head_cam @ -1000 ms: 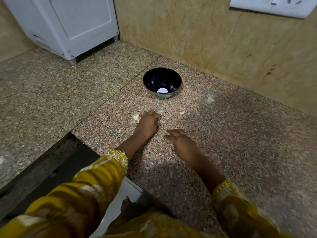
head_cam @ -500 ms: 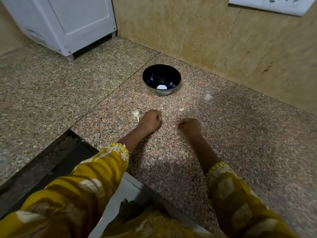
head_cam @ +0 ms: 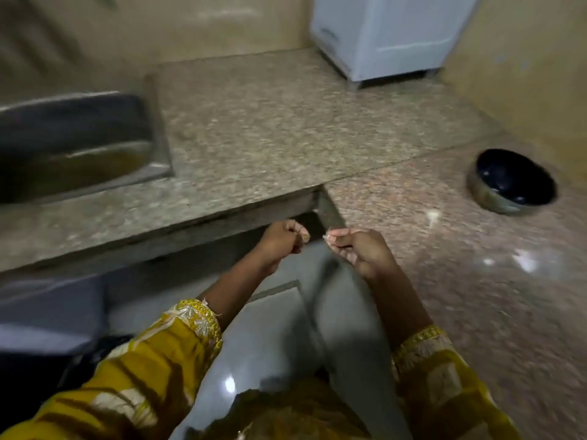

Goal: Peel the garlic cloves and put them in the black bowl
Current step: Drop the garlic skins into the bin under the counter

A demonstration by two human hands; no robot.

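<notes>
2 small scraps (head_cam: 327,237) are pinched by the left hand (head_cam: 281,241) and right hand (head_cam: 360,254), well apart from the black bowl (head_cam: 489,193).

Open counter (head_cam: 397,223) toward black bowl (head_cam: 513,181) — wall (head_cam: 524,74) behind.

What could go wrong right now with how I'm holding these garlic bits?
1. The left hand and right hand each pinch a small garlic bit out past the counter edge, above the floor tile. A slip would probably drop it there, not on the counter.
2. The black bowl sits far off to the right, so a peeled clove faces a long carry.
</notes>
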